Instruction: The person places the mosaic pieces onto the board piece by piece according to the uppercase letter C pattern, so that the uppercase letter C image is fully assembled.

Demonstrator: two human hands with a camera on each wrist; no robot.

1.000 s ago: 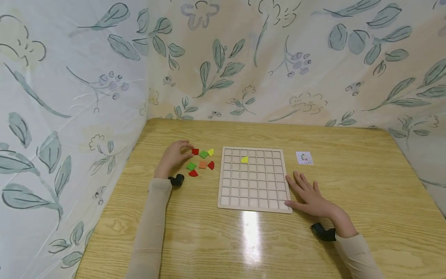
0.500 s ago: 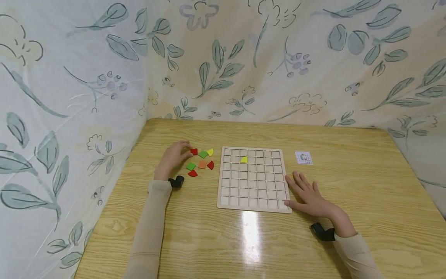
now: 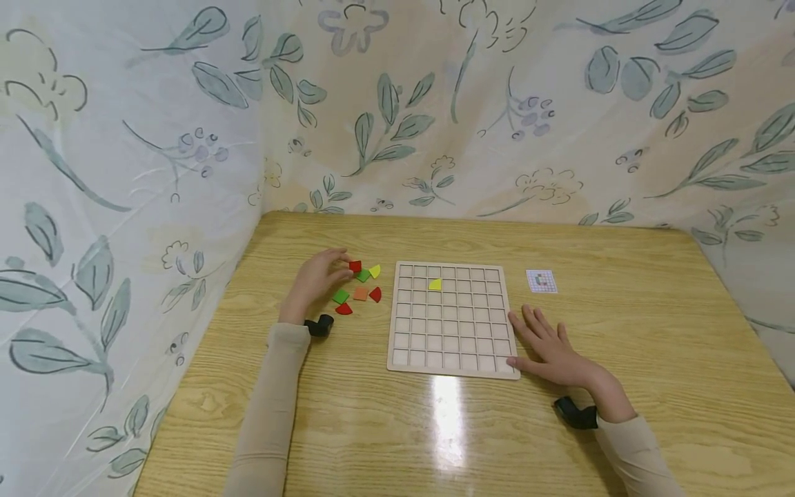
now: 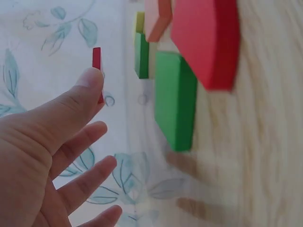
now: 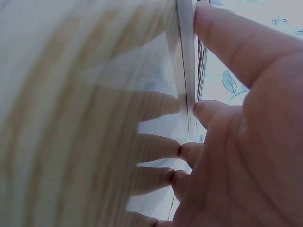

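Note:
Between thumb and forefinger, my left hand (image 3: 317,279) pinches a red square tile (image 4: 97,61), held clear of the table in the left wrist view. Close by on the table lie two green tiles (image 3: 341,296), a yellow quarter-round tile (image 3: 375,271), an orange square tile (image 3: 361,293) and two red quarter-round tiles (image 3: 375,295). My right hand (image 3: 555,355) is spread at the right edge of the wooden grid board (image 3: 453,374), its thumb on the rim and other fingertips on the table. One yellow quarter-round piece (image 3: 436,284) sits in an upper cell of the board.
A small printed pattern card (image 3: 542,281) lies right of the board on the wooden table (image 3: 373,435). Floral cloth (image 3: 472,172) rises behind and along the left side. A black device (image 3: 576,414) is strapped at each wrist.
The left hand has picked up the red square tile and shifted slightly right, so the tile now hangs over the upper green one. The right hand stays at the board.

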